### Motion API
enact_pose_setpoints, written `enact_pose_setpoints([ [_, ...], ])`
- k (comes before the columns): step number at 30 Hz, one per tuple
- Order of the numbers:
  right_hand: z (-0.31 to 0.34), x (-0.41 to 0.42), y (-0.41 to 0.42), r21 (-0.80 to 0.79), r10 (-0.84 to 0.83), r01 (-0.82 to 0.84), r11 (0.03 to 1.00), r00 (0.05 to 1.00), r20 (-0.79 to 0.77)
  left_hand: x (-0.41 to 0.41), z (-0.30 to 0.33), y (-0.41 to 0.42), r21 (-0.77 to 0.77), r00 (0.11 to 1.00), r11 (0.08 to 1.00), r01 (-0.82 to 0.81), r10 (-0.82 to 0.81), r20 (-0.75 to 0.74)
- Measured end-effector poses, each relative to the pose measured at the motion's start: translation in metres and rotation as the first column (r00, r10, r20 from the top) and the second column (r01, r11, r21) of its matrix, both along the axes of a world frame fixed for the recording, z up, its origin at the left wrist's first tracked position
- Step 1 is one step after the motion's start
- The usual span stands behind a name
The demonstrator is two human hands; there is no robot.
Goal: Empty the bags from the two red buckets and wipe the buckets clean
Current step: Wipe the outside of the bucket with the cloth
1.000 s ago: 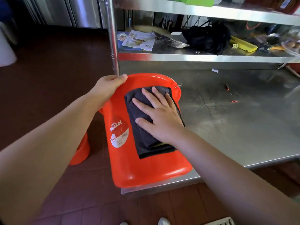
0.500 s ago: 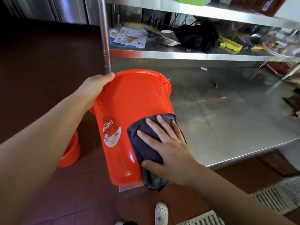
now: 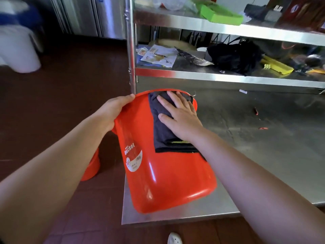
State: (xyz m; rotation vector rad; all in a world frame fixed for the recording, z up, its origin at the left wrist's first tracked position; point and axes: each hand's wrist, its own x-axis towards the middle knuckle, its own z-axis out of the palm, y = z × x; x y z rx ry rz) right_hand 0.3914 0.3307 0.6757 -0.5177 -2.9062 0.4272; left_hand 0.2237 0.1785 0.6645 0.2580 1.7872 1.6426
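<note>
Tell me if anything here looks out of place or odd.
Mostly normal wiping. Two small red scraps lie loose on the steel table, and the bucket lies tipped on its side at the table's corner, its base overhanging the edge.

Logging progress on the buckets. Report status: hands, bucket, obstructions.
Left hand grips red bucket rim, bucket on its side at steel table corner. Right hand flat, pressing dark cloth on bucket wall. Second bucket on floor. Nothing obstructing.

Red bucket [image 3: 167, 176] with white round label [image 3: 134, 162], dark grey cloth [image 3: 161, 124], silver desk [image 3: 255, 155], green tray [image 3: 219, 14].
</note>
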Motion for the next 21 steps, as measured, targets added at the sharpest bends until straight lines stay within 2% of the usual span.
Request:
enact_pose_setpoints([
  [4, -0.009, 0.032, -0.003, 0.036, 0.017, -0.016, 0.999, 1.0, -0.023, 0.01, 0.001, 0.013, -0.005, 0.999, 1.0, 0.005, -0.006, -0.052],
  [11, -0.037, 0.127, -0.039, 0.018, 0.198, -0.198, 0.98, 0.979, -0.041, 0.006, -0.007, -0.009, -0.049, 0.978, 0.998, -0.042, 0.031, -0.206],
  [15, -0.046, 0.148, -0.059, 0.053, 0.249, -0.246, 0.968, 0.968, -0.041, 0.003, 0.001, -0.014, -0.089, 0.923, 0.994, -0.063, 0.024, -0.384],
  [17, -0.045, 0.145, -0.068, 0.09, 0.247, -0.242, 0.966, 0.968, -0.045, 0.003, 0.016, 0.006, -0.14, 0.886, 0.989, -0.04, -0.03, -0.463],
  [19, -0.044, 0.138, -0.075, 0.13, 0.251, -0.244, 0.961, 0.967, -0.048, 0.008, 0.029, 0.027, -0.223, 0.877, 0.975, 0.012, -0.118, -0.465],
  [21, -0.044, 0.13, -0.081, 0.152, 0.255, -0.244, 0.958, 0.965, -0.057, 0.012, 0.033, 0.037, -0.27, 0.909, 0.962, 0.035, -0.142, -0.391],
])
